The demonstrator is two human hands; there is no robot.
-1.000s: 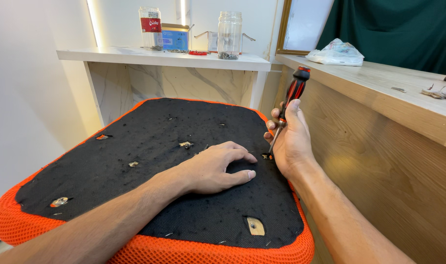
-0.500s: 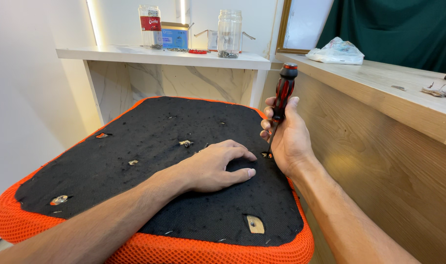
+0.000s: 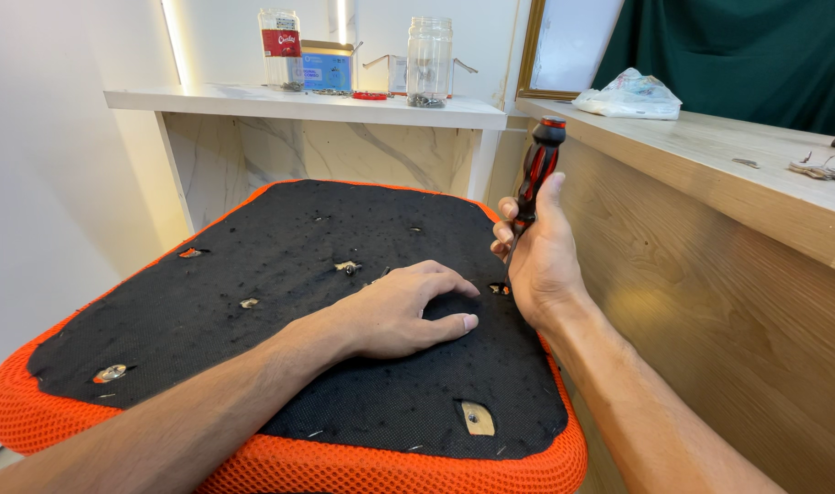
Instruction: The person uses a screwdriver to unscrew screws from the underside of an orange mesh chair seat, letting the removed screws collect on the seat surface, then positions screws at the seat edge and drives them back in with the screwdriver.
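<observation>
An upturned chair seat (image 3: 207,302) lies before me, black fabric underside with an orange mesh rim and several metal screw points. My left hand (image 3: 399,311) rests flat on the black fabric near its right side, fingers spread, holding nothing. My right hand (image 3: 536,252) grips a red and black screwdriver (image 3: 534,174), held nearly upright. Its tip meets a screw hole (image 3: 498,289) at the seat's right edge.
A wooden counter (image 3: 710,155) runs along the right, carrying a plastic bag (image 3: 630,94) and keys (image 3: 820,167). A white shelf (image 3: 307,102) at the back holds jars (image 3: 430,60) and a small box. A white wall stands on the left.
The screwdriver has swung from leaning right to nearly upright over the screw hole, my right hand shifting slightly with it. The left hand has stayed put on the seat.
</observation>
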